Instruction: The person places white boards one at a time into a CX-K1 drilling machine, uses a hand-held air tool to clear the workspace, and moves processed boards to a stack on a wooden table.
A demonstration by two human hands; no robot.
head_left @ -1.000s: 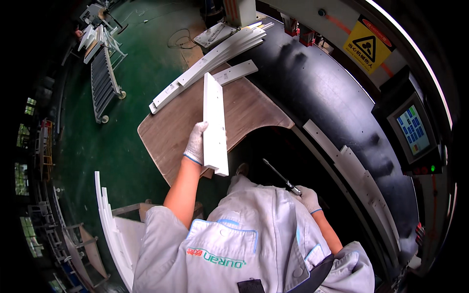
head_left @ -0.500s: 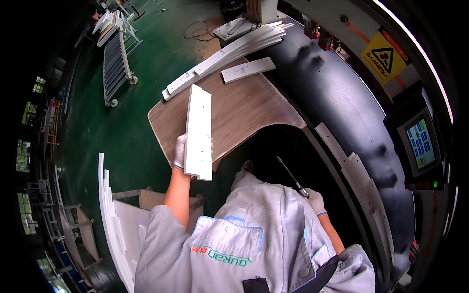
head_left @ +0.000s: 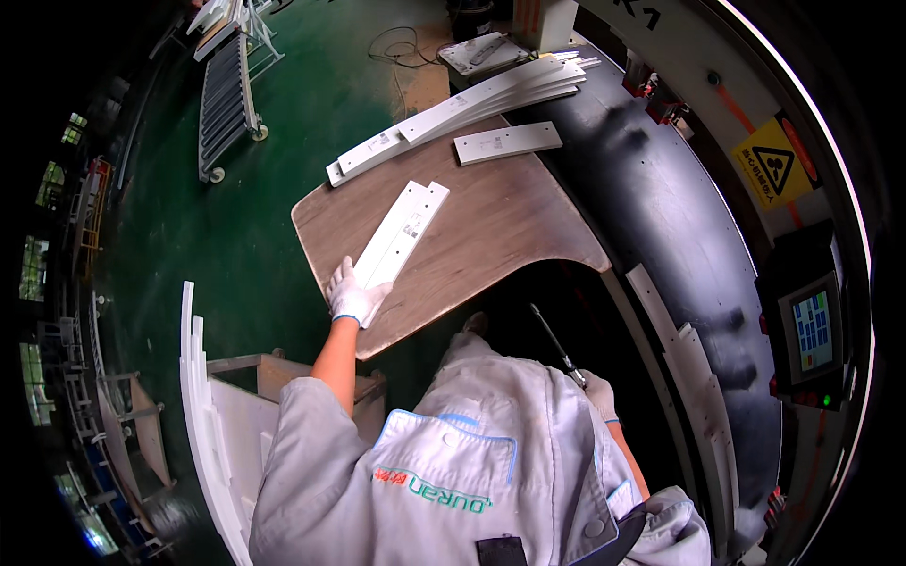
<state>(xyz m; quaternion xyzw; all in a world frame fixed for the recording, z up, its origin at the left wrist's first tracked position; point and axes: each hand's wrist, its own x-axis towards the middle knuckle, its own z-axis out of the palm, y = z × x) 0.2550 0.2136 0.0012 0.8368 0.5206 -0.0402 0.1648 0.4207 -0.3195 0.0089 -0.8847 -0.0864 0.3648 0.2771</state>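
Two narrow white boards lie side by side on the brown wooden tabletop, their ends slightly staggered; small dark holes and a label show on them. At their near end is my gloved left hand, fingers and thumb spread across the boards. Low on the right, my gloved right hand is closed around a long thin rod-shaped tool with a dark shaft and a silvery lower part. Its exact kind cannot be made out. The tool points up and away, beside the table's curved edge.
A single white board and a fanned stack of long white boards lie at the table's far side. Right stands a black machine bed with a control screen. More white strips stand at left; a roller conveyor is farther off.
My left hand has lowered the raised white boards onto the tabletop, and its fingers have spread over them. The right hand keeps the tool in nearly the same place. The view has shifted slightly.
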